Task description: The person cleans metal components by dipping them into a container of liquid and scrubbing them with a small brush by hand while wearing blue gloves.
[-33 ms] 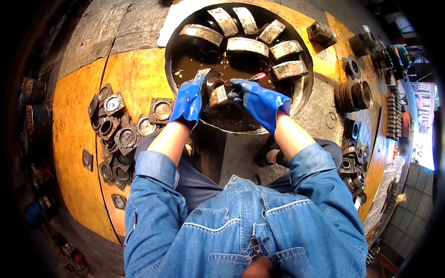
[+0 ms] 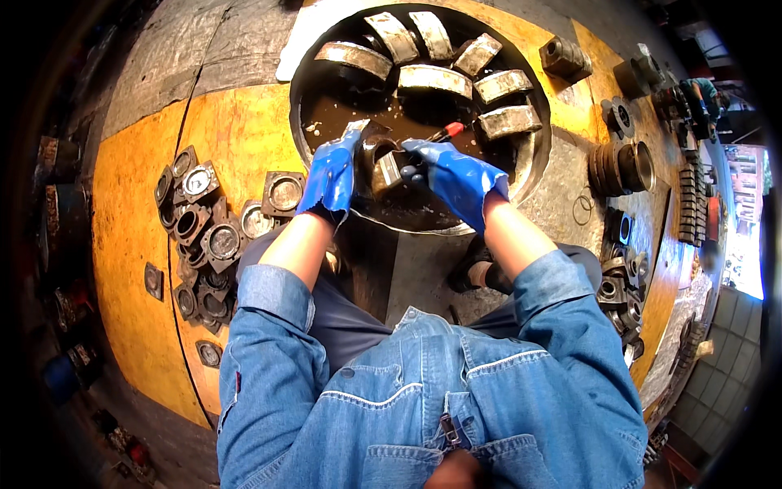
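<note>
Both my hands wear blue rubber gloves and are over the near side of a round black tub of dark, murky liquid. My left hand is closed on the left side of a curved metal block, wet and dark with a bright end face. Against the block's right side is my right hand, its fingers closed round a hand tool with a red and black handle end. The tool's working end is hidden between the glove and the block.
Several similar curved blocks stand along the tub's far and right inner side. Left of the tub lies a pile of square metal flanges with round holes. More metal parts and two thin rings are on the right.
The tool's red handle end has shifted slightly left and up, and my right hand has edged left. My left hand and the curved block stay almost still.
</note>
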Demonstrator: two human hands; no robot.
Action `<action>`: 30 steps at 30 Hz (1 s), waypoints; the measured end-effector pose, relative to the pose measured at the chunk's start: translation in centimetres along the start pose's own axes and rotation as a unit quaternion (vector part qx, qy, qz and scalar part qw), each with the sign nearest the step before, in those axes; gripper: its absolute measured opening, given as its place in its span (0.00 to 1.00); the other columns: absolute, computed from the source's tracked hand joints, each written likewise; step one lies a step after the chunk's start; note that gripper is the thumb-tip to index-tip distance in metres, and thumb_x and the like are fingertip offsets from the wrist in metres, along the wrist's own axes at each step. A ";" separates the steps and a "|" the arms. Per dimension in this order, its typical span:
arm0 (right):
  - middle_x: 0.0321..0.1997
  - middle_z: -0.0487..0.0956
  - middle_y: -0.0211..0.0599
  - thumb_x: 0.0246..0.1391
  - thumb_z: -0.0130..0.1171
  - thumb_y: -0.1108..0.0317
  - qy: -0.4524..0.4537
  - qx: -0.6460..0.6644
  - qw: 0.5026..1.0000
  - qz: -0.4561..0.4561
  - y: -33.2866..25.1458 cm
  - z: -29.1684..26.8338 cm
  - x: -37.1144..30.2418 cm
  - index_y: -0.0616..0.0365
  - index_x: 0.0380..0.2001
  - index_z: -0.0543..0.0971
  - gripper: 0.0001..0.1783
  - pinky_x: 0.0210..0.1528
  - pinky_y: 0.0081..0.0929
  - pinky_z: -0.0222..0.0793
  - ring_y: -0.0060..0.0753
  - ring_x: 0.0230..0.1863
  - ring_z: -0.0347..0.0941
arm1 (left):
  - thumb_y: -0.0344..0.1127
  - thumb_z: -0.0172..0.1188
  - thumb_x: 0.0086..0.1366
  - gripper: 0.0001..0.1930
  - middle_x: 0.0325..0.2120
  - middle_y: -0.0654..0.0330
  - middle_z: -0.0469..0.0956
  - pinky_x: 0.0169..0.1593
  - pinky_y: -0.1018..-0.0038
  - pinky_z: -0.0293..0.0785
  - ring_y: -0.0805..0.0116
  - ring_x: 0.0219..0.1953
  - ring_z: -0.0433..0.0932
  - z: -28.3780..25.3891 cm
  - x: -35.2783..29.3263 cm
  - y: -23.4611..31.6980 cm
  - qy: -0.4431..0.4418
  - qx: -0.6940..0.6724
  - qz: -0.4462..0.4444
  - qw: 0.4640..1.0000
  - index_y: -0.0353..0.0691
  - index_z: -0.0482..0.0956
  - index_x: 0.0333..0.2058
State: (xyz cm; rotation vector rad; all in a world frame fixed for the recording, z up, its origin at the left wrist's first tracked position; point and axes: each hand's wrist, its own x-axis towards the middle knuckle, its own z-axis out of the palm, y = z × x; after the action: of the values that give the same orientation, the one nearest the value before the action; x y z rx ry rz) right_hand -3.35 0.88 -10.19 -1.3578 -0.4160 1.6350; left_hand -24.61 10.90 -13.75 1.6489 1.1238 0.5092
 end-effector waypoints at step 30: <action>0.37 0.88 0.46 0.57 0.67 0.55 0.083 -0.434 0.893 -0.084 3.7 -1.5 6.1 0.53 0.42 0.87 0.16 0.48 0.37 0.78 0.42 0.40 0.85 | 0.32 0.51 0.78 0.18 0.50 0.38 0.84 0.54 0.59 0.80 0.42 0.53 0.84 0.2 0.1 0.8 -0.012 0.171 0.095 0.981 0.38 0.77 0.63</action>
State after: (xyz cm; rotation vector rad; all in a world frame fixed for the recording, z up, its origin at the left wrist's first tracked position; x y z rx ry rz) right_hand -3.34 3.57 -17.01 -2.0145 -1.2230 1.1906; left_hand -24.07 10.89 -13.08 2.0692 1.0853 0.4310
